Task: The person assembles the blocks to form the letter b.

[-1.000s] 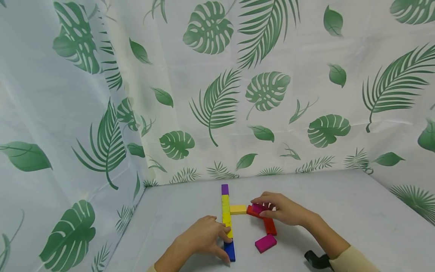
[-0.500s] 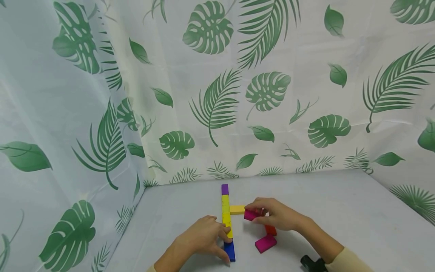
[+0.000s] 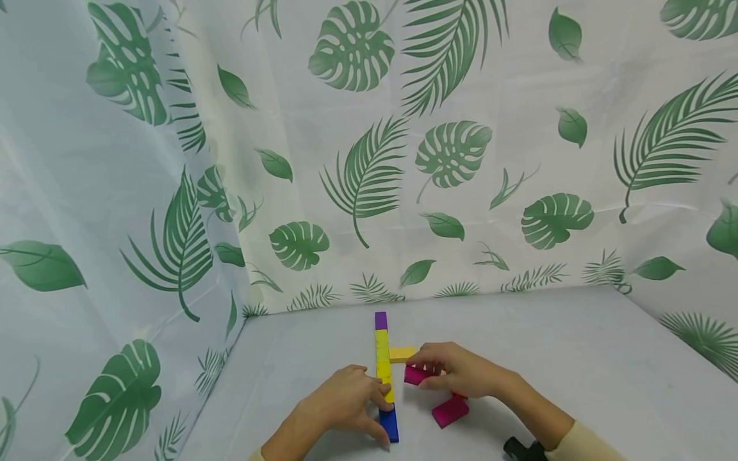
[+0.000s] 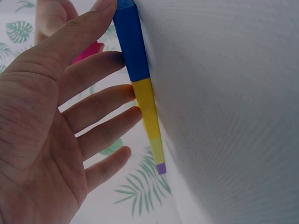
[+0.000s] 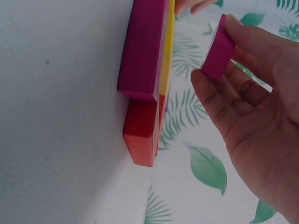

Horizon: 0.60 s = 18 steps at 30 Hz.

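My left hand (image 3: 346, 402) lies low on the worktop (image 3: 576, 346), forearm coming in from 7 o'clock, fingers nearly straight and spread. Their tips press against the side of the long row of blocks (image 3: 383, 371), which runs from 6 toward 12 o'clock: my thumb and forefinger touch the blue block (image 3: 389, 423) at the near end, the other fingers touch the yellow stretch (image 4: 148, 114), and the purple block (image 3: 380, 320) caps the far end. That grip is wide and clasps nothing. My right hand (image 3: 461, 371) reaches in from 4 o'clock, wrist raised a little, fingers curled. Its grip is narrow, pinching a magenta block (image 3: 415, 375) between thumb and fingertips, held just at 3 o'clock of the yellow stretch and clear of the worktop in the right wrist view. A short yellow block (image 3: 401, 353) lies crosswise at 12 o'clock of it, touching the row. A second magenta block (image 3: 450, 412) lies at 5 o'clock of my right hand, beside a red block (image 5: 142, 135).
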Each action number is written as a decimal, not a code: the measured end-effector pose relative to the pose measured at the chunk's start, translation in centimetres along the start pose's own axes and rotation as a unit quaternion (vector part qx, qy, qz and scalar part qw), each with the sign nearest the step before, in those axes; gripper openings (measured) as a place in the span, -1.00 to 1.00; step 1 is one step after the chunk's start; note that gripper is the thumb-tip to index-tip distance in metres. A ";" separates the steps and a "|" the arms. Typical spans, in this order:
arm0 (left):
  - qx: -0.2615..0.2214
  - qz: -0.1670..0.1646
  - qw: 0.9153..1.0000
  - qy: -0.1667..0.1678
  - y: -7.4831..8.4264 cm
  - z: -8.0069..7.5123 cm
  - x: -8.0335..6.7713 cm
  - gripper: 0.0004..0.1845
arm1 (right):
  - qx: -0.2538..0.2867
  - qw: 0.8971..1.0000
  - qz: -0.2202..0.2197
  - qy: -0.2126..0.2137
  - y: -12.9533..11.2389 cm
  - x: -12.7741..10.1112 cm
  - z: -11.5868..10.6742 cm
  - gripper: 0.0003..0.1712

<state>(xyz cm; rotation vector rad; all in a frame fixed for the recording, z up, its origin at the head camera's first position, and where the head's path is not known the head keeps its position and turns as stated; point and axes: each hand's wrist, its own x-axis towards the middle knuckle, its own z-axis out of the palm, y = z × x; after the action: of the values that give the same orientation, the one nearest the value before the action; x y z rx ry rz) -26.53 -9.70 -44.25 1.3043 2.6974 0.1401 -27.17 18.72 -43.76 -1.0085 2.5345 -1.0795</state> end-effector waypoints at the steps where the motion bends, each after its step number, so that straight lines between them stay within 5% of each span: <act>1: 0.001 0.002 1.000 0.001 0.0 0.0 0.0 -0.44 | 0.002 1.000 -0.003 -0.002 -0.1 0.0 0.1 -0.54; 18: -0.001 0.008 1.000 0.011 0.1 -0.1 -0.2 -0.45 | -0.013 0.998 0.009 -0.059 -0.6 0.5 1.6 -0.57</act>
<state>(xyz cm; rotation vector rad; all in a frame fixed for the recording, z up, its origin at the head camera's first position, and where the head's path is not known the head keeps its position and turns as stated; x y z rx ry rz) -26.31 -9.77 -44.11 1.3314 2.7054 0.1599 -26.58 17.24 -44.45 -1.0224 2.4645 -0.9537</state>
